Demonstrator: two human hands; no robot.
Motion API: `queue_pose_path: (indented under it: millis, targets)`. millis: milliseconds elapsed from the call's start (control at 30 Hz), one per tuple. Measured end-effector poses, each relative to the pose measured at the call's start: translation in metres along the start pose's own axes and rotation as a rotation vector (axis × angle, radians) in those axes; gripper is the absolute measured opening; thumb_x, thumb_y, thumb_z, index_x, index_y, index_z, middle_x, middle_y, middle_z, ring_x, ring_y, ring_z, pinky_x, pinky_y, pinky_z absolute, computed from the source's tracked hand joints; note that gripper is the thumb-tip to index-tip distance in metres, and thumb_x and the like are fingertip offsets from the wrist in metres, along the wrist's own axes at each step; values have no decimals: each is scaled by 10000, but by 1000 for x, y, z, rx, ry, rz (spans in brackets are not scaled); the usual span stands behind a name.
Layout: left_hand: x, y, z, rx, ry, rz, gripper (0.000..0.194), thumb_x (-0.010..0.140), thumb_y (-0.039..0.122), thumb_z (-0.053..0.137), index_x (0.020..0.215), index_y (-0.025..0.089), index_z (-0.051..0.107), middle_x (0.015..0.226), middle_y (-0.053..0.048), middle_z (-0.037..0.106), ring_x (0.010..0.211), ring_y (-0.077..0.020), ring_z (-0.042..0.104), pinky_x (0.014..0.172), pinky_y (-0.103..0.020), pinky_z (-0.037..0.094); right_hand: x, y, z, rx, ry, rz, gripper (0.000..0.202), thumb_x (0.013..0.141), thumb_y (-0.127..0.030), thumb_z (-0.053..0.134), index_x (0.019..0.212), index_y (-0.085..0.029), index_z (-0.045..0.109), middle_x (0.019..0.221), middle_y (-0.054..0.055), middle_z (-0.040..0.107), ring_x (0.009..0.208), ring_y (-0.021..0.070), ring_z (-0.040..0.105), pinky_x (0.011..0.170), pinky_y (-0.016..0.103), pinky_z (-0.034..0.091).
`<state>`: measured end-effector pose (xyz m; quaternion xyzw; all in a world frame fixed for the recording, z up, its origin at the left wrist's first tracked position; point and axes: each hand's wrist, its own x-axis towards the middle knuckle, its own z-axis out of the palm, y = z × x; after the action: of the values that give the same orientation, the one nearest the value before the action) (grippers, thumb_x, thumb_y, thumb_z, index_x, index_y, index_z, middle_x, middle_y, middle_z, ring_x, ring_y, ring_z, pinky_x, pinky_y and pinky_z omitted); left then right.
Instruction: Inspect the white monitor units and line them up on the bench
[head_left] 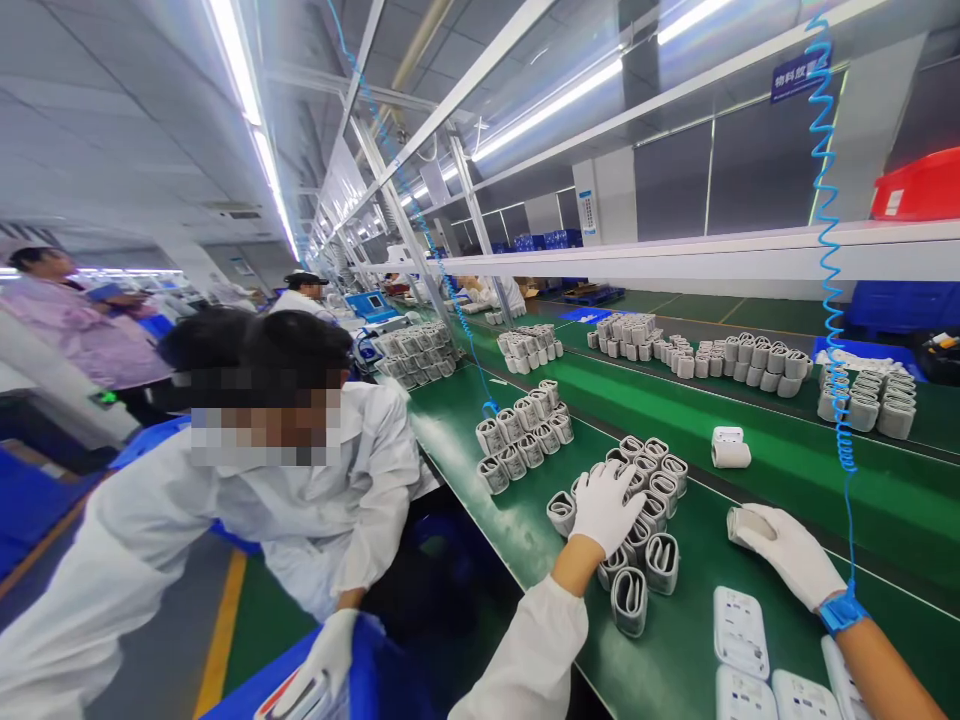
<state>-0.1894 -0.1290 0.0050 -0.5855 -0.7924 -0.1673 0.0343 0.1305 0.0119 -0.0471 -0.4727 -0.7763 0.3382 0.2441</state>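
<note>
- OK, my L hand (606, 508) lies on the cuff cluster (646, 540), gloved fingers spread; what's under the palm is hidden.
- My R hand (787, 550) pinches one rolled cuff (741, 527) b/w thumb & fingers, near the belt edge; its far side's covered by the glove.
- White monitors (741, 632) nr my R wrist, bottom ones cut off by frame.
- Co-worker's glove (330, 650), btm L, w/ smth hard to make out.
</note>
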Motion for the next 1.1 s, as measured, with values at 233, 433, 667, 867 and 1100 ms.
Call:
queue_pose_path:
  millis: [233, 433, 667, 867, 1100]
  targets:
    - [5, -4, 9, -127, 139, 45, 389, 1006, 362, 729, 1385, 278, 763, 1528, -122, 703, 1419, -399, 621, 1238, -699, 440, 4, 4, -2, 25, 7, -6, 755, 794, -720, 684, 1323, -189, 776, 1369, 157, 764, 1287, 413, 691, 1207, 567, 478]
    - [-25, -25, 8, -515, 544, 94, 371, 1092, 226, 515, 1379, 221, 751, 1489, -103, 740, 1488, -290, 620, 1291, -576, 485, 4, -9, -10, 35, -6, 19, 751, 796, -715, 699, 1319, -180, 761, 1384, 159, 758, 1293, 407, 696, 1230, 579, 475]
    - [-105, -43, 31, -696, 405, 77, 411, 1111, 301, 557, 1503, 264, 677, 1533, -92, 714, 1436, -273, 676, 1257, -517, 552, 5, -8, -14, 60, -16, 34, 717, 790, -716, 750, 1303, -215, 762, 1400, 132, 758, 1332, 410, 689, 1257, 586, 469]
    - [-92, -43, 36, -812, 267, 28, 449, 1149, 375, 488, 1556, 253, 636, 1617, -95, 652, 1528, -270, 602, 1341, -517, 455, 6, -4, -14, 44, -5, 49, 710, 797, -713, 740, 1314, -227, 758, 1425, 129, 749, 1346, 395, 688, 1269, 566, 468]
    - [-88, -40, 27, -825, 233, 31, 444, 1163, 368, 454, 1553, 255, 634, 1639, -74, 635, 1557, -238, 572, 1361, -494, 417, 6, 2, -16, 39, -26, 30, 718, 853, -692, 732, 1390, -215, 734, 1475, 128, 724, 1384, 382, 673, 1290, 550, 457]
